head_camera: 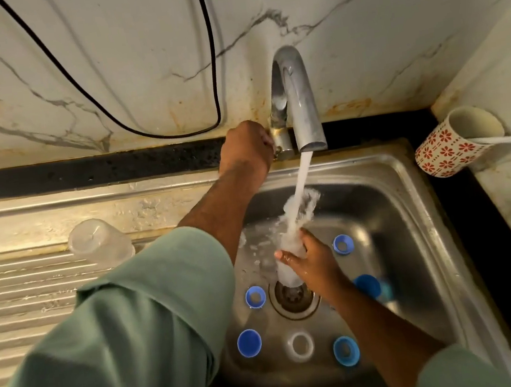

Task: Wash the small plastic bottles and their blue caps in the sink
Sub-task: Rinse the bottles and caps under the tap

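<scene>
A person in loose sage-green sleeves stands over a stainless steel sink (411, 205) set in a corner of marble-patterned wall. The right hand (313, 262) is curled around a small clear plastic bottle (290, 247), holding it slanted under the running stream so that its far end meets the water falling from the curved chrome tap (295, 97); the tilt seems meant to let water rush over and along it and spill down toward the round metal drain (294, 298), which lies just beneath the bottle's near end. Splash and foam blur the bottle, so I cannot tell which end is its mouth. The left hand (246, 147) reaches to the far side of the basin and closes over the tap's small handle at its base, probably to set the flow while the other hand rinses. On the basin floor, loose round blue plastic caps lie scattered around the drain, kept where the water reaches them: one at left (255, 296), one nearer at left (249, 343), one near right (346, 351), one to the far right (342, 244), and one just behind the right wrist (367, 285). A clear plastic ring (300, 346) lies between the near caps. On the ribbed draining board at left, a clear plastic container (99, 241) lies on its side, perhaps draining. A cream mug with red flower print (455, 142) lies tipped on the right counter, and a black cable (139, 111) loops down the wall.
</scene>
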The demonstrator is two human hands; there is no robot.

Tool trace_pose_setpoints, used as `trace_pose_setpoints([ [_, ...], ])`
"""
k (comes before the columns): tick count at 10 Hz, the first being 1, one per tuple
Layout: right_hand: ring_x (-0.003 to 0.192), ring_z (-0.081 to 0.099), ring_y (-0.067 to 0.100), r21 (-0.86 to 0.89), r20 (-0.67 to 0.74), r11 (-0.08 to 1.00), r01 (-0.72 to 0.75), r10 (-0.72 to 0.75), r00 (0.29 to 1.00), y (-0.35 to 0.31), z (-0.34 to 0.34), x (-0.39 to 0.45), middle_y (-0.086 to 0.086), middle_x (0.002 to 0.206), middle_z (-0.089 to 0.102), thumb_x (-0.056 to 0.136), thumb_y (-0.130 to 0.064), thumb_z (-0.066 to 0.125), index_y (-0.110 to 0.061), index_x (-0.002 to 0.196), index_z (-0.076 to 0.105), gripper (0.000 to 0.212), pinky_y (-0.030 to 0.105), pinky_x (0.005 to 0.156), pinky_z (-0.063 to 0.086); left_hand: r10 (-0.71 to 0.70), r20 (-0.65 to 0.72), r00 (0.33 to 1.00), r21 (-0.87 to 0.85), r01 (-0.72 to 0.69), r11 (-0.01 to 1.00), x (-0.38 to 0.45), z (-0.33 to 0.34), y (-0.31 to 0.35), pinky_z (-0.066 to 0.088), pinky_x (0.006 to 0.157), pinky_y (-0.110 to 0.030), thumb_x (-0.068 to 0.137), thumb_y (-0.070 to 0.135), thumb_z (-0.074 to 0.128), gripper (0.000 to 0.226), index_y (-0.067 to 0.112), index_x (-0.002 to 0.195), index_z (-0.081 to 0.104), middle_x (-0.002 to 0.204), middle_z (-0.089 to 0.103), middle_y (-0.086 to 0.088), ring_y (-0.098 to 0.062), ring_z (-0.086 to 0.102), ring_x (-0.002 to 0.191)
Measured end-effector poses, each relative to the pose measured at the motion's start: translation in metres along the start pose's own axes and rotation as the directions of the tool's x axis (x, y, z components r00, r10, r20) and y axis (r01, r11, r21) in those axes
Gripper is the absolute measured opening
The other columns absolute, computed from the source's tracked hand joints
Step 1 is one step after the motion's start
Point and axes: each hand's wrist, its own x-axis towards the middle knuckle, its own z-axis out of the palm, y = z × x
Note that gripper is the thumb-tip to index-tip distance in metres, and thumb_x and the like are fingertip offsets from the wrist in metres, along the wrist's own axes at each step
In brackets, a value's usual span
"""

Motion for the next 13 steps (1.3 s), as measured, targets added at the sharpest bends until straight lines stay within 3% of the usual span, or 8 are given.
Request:
trace_pose_setpoints([
  [3, 0.066, 0.055, 0.022, 0.617, 0.440, 0.487, -0.618, 0.438, 0.784, -0.034, -0.003, 0.015, 0.009, 0.077, 0.057, 0.096, -0.050, 0.046, -0.013, 0.095, 0.063, 0.041, 0.034, 0.063, 0.049, -0.032, -0.015, 0.999, -0.007, 0.032, 0.999, -0.003, 0.000, 0.002, 0.043, 0.069, -0.025, 0.092, 0.007, 0.062, 0.037, 0.027, 0.064, 0.049, 0.080, 0.057, 0.000, -0.018, 0.054, 0.073],
  [6, 0.045, 0.054, 0.017, 0.781, 0.419, 0.281, -0.558, 0.426, 0.802, -0.059, 0.006, 0.043, 0.005, 0.051, 0.052, 0.096, -0.042, 0.049, -0.011, 0.054, 0.064, 0.054, 0.026, 0.050, 0.050, -0.055, -0.027, 0.998, -0.035, 0.054, 0.998, -0.001, 0.005, -0.001, 0.043, 0.068, -0.026, 0.088, 0.010, 0.068, 0.035, 0.028, 0.063, 0.051, 0.082, 0.061, 0.001, -0.020, 0.058, 0.077],
  [8, 0.111, 0.060, 0.036, -0.269, 0.448, 0.942, -0.201, 0.307, 0.840, -0.042, -0.011, 0.037, 0.025, 0.123, 0.057, 0.089, -0.009, 0.066, -0.013, 0.139, 0.044, 0.055, 0.048, 0.095, 0.049, -0.057, -0.040, 0.998, -0.062, 0.054, 0.997, -0.001, 0.006, -0.001, 0.046, 0.070, -0.027, 0.090, 0.010, 0.066, 0.035, 0.026, 0.064, 0.049, 0.089, 0.063, -0.001, -0.020, 0.059, 0.080],
  [9, 0.127, 0.048, 0.031, -0.851, 0.492, 0.200, 0.485, -0.014, 0.870, -0.027, -0.005, 0.037, 0.011, 0.137, 0.052, 0.090, -0.023, 0.061, -0.019, 0.145, 0.034, 0.062, 0.045, 0.107, 0.032, -0.060, -0.049, 0.997, -0.061, 0.057, 0.997, -0.002, 0.006, -0.001, 0.044, 0.069, -0.027, 0.089, 0.010, 0.068, 0.037, 0.027, 0.063, 0.048, 0.086, 0.062, -0.001, -0.020, 0.058, 0.079],
  [10, 0.124, 0.047, 0.033, -0.846, 0.521, 0.037, 0.531, -0.153, 0.840, -0.014, 0.012, 0.036, 0.007, 0.135, 0.049, 0.088, -0.018, 0.063, -0.021, 0.135, 0.047, 0.050, 0.049, 0.103, 0.033, -0.072, -0.039, 0.997, -0.063, 0.069, 0.996, -0.003, 0.006, 0.000, 0.044, 0.069, -0.026, 0.089, 0.009, 0.068, 0.036, 0.027, 0.065, 0.050, 0.085, 0.061, 0.001, -0.019, 0.058, 0.079],
  [11, 0.124, 0.049, 0.028, -0.659, 0.083, 0.746, 0.092, -0.050, 0.995, -0.009, 0.020, 0.029, 0.003, 0.137, 0.052, 0.085, -0.028, 0.070, -0.030, 0.138, 0.047, 0.058, 0.041, 0.096, 0.043, -0.071, -0.037, 0.997, -0.046, 0.070, 0.997, -0.003, 0.007, 0.001, 0.045, 0.071, -0.027, 0.090, 0.010, 0.067, 0.027, 0.025, 0.071, 0.054, 0.087, 0.061, 0.001, -0.018, 0.058, 0.080],
  [12, 0.106, 0.064, 0.028, 0.409, 0.035, 0.844, -0.347, 0.366, 0.930, -0.014, 0.028, 0.016, 0.003, 0.109, 0.069, 0.075, -0.016, 0.081, -0.028, 0.110, 0.063, 0.041, 0.043, 0.086, 0.056, -0.068, -0.026, 0.997, -0.075, 0.065, 0.995, -0.003, 0.008, 0.001, 0.046, 0.070, -0.025, 0.091, 0.009, 0.067, 0.026, 0.024, 0.073, 0.056, 0.080, 0.059, 0.005, -0.012, 0.056, 0.075],
  [13, 0.108, 0.060, 0.032, 0.742, 0.190, 0.526, -0.416, 0.430, 0.883, -0.009, 0.024, 0.010, 0.010, 0.116, 0.066, 0.085, -0.012, 0.069, -0.024, 0.112, 0.061, 0.030, 0.052, 0.093, 0.049, -0.193, -0.023, 0.981, -0.378, 0.170, 0.910, -0.008, 0.012, -0.003, 0.056, 0.072, -0.024, 0.087, 0.005, 0.071, 0.026, 0.023, 0.070, 0.062, 0.071, 0.064, 0.009, -0.009, 0.065, 0.073],
])
